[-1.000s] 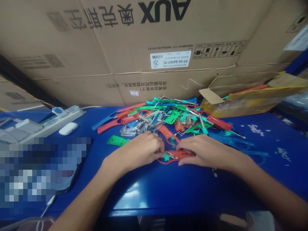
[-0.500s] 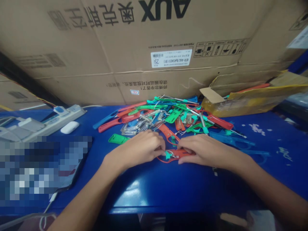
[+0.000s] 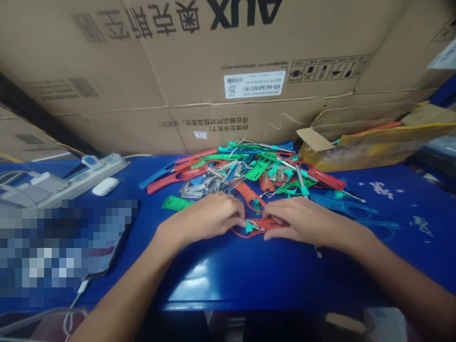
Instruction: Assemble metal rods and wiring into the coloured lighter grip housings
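A red lighter shell (image 3: pixel 267 224) lies low over the table, its finger loop to the left. My right hand (image 3: pixel 295 219) grips its right end between thumb and fingers. My left hand (image 3: pixel 221 216) is closed in a pinch at the small teal trigger (image 3: pixel 250 226) set in the shell's loop end. Thin white wires run beside the trigger; what exactly the left fingertips hold is partly hidden. Just behind, another red shell (image 3: pixel 248 194) slants out of a heap of red, green and blue lighter parts, with clear fuel tanks (image 3: pixel 194 187) and metal tubes (image 3: pixel 302 179) among them.
A large cardboard box (image 3: pixel 149 114) walls off the back. An open carton (image 3: pixel 356 154) with yellow tape stands at right. A power strip (image 3: pixel 96 175), white earphone case (image 3: pixel 105 186) and blurred-out tablet-like device (image 3: pixel 117 237) lie left. Blue shells (image 3: pixel 342 206) lie at right.
Both hands keep nearly the same place on the red shell. The left fingers have shifted very slightly at the teal trigger; the view has tilted a little.
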Available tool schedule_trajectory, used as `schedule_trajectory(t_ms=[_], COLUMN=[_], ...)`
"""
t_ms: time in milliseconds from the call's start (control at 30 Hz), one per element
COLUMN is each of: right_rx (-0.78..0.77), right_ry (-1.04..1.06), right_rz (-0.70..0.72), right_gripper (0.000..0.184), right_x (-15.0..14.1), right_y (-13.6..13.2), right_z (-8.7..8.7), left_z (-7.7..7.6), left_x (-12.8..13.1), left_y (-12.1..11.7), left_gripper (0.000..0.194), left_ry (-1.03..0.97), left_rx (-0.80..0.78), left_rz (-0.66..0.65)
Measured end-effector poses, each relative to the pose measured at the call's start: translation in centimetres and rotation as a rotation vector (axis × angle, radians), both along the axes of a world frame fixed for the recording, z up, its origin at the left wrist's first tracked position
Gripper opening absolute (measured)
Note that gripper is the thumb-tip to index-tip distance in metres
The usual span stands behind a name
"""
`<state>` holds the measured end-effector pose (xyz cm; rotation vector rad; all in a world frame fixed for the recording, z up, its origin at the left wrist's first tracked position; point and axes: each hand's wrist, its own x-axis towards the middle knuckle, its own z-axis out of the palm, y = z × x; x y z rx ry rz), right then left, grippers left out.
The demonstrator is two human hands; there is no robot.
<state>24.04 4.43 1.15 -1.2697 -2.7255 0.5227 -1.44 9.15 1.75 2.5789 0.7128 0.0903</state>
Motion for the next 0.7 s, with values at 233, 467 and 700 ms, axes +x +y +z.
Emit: schedule_trajectory(t_ms=[233, 467, 700], right_rx=[-0.007, -0.026, -0.053], right_ry=[-0.017, -0.021, -0.021], right_rz=[-0.009, -0.011, -0.025], right_gripper=[0.035, 0.035, 0.036], right_x=[-0.13, -0.22, -0.29], right_y=[0.02, -0.07, -0.08], right_z=[0.14, 0.42, 0.64], left_z=[-0.29, -0.31, -0.17], left_x=[0.19, 0.27, 0.29], left_y=[0.15, 0.39, 0.62], left_gripper=[0.014, 0.012, 0.017], left_ry=[-0.018, -0.018, -0.055], left_rx=[0.015, -0.019, -0.064], left_rz=[-0.001, 0.002, -0.038])
